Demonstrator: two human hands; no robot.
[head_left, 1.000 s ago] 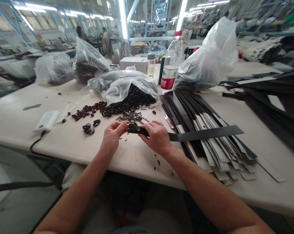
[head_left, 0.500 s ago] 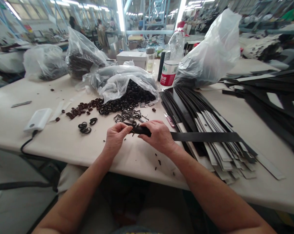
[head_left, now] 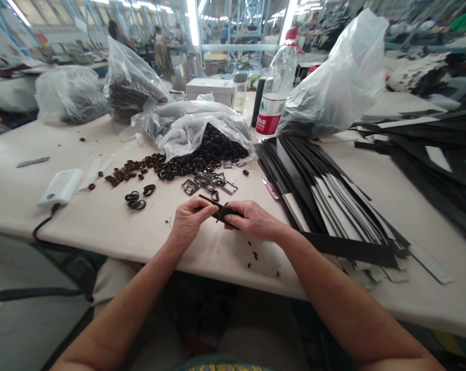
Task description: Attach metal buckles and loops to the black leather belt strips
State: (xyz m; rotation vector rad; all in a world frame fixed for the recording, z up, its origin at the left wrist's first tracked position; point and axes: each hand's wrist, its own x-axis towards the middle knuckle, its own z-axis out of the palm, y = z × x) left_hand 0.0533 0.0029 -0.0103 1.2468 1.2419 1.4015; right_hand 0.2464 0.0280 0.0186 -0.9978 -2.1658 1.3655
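Observation:
A black belt strap runs from between my hands, behind my right wrist, to the lower right across the strap pile. My left hand pinches its near end between thumb and forefinger. Further along, my right hand is closed around the same strap, thumb on top. Between the two sets of fingertips a small metal buckle sits at the strap, partly hidden by the fingers. Just beyond my hands lie a black belt loop and a heap of metal buckles.
Black loops spill from a plastic bag, with brown loops beside them. To the right lie stacked straps and pink-handled snips. A white power bank with a cable is left. A bottle stands behind.
The strap has tilted, its far end swinging down toward the front edge. My left hand has shifted slightly right, my fingertips lower. A black loop now shows on the table beyond them.

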